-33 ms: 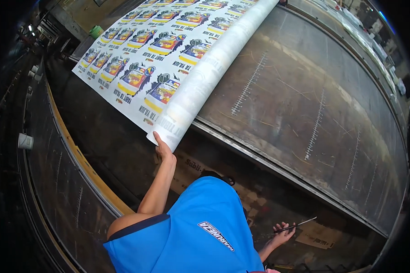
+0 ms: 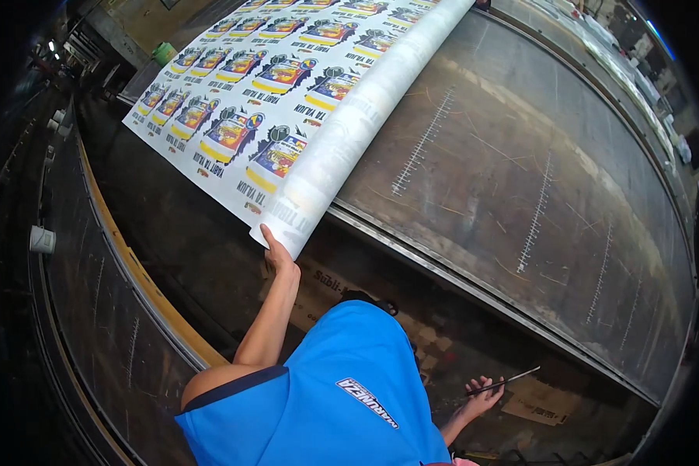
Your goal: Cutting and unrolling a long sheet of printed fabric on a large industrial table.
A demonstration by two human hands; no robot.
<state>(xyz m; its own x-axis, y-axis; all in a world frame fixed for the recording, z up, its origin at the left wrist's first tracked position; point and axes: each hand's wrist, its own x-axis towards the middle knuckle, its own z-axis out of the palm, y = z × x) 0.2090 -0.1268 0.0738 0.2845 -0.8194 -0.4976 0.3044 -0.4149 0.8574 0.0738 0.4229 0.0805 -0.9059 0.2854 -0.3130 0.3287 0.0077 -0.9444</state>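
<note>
A white sheet (image 2: 229,182) with rows of colourful repeated prints lies over the far left of a long dark table (image 2: 481,179). Its right side is wound into a thick white roll (image 2: 357,124) running diagonally away from me. My left hand (image 2: 279,252) grips the roll's near end, thumb on top and the other fingers mostly hidden underneath. Lower right, away from the table edge, my right hand (image 2: 483,394) has its fingers curled round a slim dark tool with a thin pale tip (image 2: 520,375); its exact kind is unclear.
The table's metal edge (image 2: 474,283) runs diagonally before me; scratches and ruler-like marks line its top. Cardboard pieces (image 2: 537,400) lie on the floor below. Behind my left arm stands another dark table (image 2: 113,311) with a yellowish edge. A white bucket (image 2: 43,240) sits far left.
</note>
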